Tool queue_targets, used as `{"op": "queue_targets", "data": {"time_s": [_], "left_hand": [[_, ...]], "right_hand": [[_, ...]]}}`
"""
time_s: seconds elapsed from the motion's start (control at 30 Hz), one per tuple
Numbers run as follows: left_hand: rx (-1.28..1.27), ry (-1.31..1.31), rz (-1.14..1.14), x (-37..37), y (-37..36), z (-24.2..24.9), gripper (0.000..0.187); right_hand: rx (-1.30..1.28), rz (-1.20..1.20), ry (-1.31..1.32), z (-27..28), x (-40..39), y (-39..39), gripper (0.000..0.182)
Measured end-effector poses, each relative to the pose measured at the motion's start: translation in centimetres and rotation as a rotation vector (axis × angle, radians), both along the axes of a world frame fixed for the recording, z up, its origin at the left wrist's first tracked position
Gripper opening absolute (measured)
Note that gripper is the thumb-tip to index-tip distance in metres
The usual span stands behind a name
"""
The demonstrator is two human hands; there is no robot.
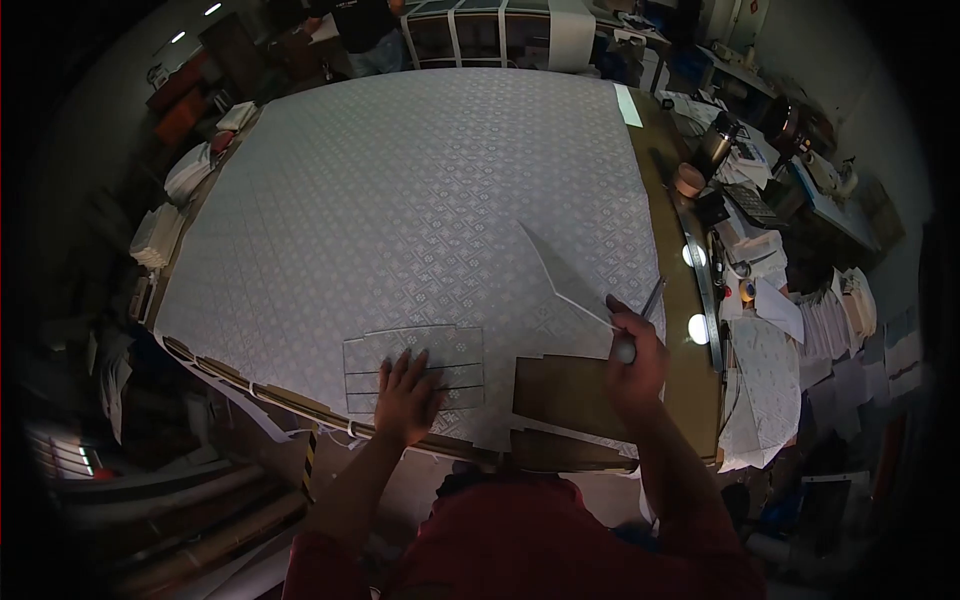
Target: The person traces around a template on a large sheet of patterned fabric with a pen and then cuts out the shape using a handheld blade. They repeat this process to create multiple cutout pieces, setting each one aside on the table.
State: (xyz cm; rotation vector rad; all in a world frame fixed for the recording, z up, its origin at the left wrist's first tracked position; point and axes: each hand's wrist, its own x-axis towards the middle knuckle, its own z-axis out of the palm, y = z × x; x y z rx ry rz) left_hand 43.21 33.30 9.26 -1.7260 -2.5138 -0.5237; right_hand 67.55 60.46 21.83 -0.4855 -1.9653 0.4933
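Note:
Pale patterned fabric [430, 180] covers most of the big table. My left hand [408, 392] lies flat with fingers spread on a clear rectangular template [463, 362] with dark lines, near the fabric's front edge. Over the right part of the fabric, my right hand [638, 355] is closed on the lower end of a thin pale angular sheet [550, 265], which is tilted up to the left. A slim pointed tool [655, 296] sticks up from the same hand. Between my hands, a cut-out in the fabric bares the brown tabletop [565, 392].
Along the right edge lie a long metal ruler [706, 300], a thermos [715, 145], a brown cup [689, 180] and a calculator [755, 205]. Folded cloth stacks [158, 235] line the left side. Another person [368, 35] stands beyond the far edge.

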Motion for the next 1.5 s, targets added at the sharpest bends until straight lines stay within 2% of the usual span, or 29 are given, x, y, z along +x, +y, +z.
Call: {"op": "queue_targets", "data": {"time_s": [0.07,0.13,0.2,0.3,0.37,0.43,0.5,0.57,0.63,0.73,0.83,0.9,0.97,1.0,1.07,1.1,1.17,1.3,1.33,1.4,1.43,1.5], "left_hand": [[-0.004,0.006,0.010,0.1,0.0,0.3,0.039],[-0.010,0.009,0.007,0.0,0.2,0.3,0.039],[-0.007,-0.004,-0.006,-0.1,0.1,0.2,0.039],[-0.016,0.007,-0.003,-0.1,-0.1,0.0,0.039],[0.004,-0.011,0.004,-0.2,-0.3,-0.1,0.039],[0.017,-0.046,-0.001,-0.3,-0.4,0.4,0.041],[0.044,-0.058,0.000,-0.4,-0.4,0.5,0.043],[0.062,-0.078,-0.043,-0.8,-0.9,0.4,0.046],[0.061,-0.085,-0.073,-1.2,-1.0,-0.1,0.048],[0.062,-0.134,-0.130,-1.6,-1.3,-1.2,0.051],[0.126,-0.217,-0.232,-2.4,-1.5,-2.2,0.056],[0.167,-0.261,-0.298,-3.1,-1.6,-3.0,0.059],[0.346,-0.393,-0.306,-3.4,-1.7,-3.8,0.063],[0.337,-0.407,-0.329,-3.9,-2.0,-3.6,0.063],[0.453,-0.639,-0.406,-5.5,-2.1,-2.1,0.061],[0.419,-0.558,-0.436,-6.9,-2.3,-1.9,0.060],[0.284,-0.380,-0.465,-10.2,-3.0,-2.4,0.060],[0.180,-0.131,-0.335,-14.8,-5.4,-1.0,0.066],[0.172,-0.136,-0.347,-15.1,-5.6,-1.0,0.066],[0.185,-0.153,-0.306,-15.1,-6.1,-0.7,0.068],[0.171,-0.146,-0.301,-14.9,-6.0,-0.5,0.068],[0.073,-0.196,-0.301,-14.3,-5.3,-0.1,0.066]], "right_hand": [[0.163,0.043,0.073,0.6,-4.4,2.8,0.032],[0.329,0.068,0.010,0.7,-10.0,5.9,0.032],[0.272,0.167,-0.190,-1.0,-15.7,8.1,0.032],[0.255,0.170,-0.279,-7.6,-19.5,8.6,0.039],[-0.001,0.192,-0.457,-11.0,-18.7,6.5,0.037],[-0.069,0.116,-0.428,-15.0,-17.4,3.8,0.037],[-0.101,0.056,-0.281,-16.2,-16.4,1.5,0.035],[-0.137,0.024,-0.314,-16.3,-15.2,-0.4,0.035],[-0.170,-0.038,-0.455,-15.8,-13.8,-2.6,0.033],[-0.160,-0.064,-0.459,-16.4,-11.7,-5.5,0.028],[-0.035,-0.184,-0.395,-17.9,-9.4,-8.5,0.029],[-0.154,-0.281,-0.428,-18.1,-7.3,-11.1,0.037],[-0.161,-0.280,-0.437,-17.9,-5.1,-13.0,0.038],[-0.163,-0.265,-0.444,-17.9,-4.1,-14.0,0.038],[-0.090,-0.311,-0.385,-18.0,-4.2,-15.6,0.038],[-0.002,-0.339,-0.332,-17.8,-3.9,-16.2,0.037],[-0.117,-0.374,-0.404,-17.0,-3.5,-17.1,0.037],[-0.088,-0.299,-0.454,-14.7,-4.4,-18.4,0.043],[-0.097,-0.311,-0.457,-13.9,-4.8,-18.6,0.043],[-0.148,-0.139,-0.451,-13.0,-5.3,-19.1,0.040],[-0.161,-0.131,-0.444,-12.9,-5.2,-19.0,0.040],[-0.157,-0.079,-0.494,-12.9,-5.3,-18.8,0.043]]}}
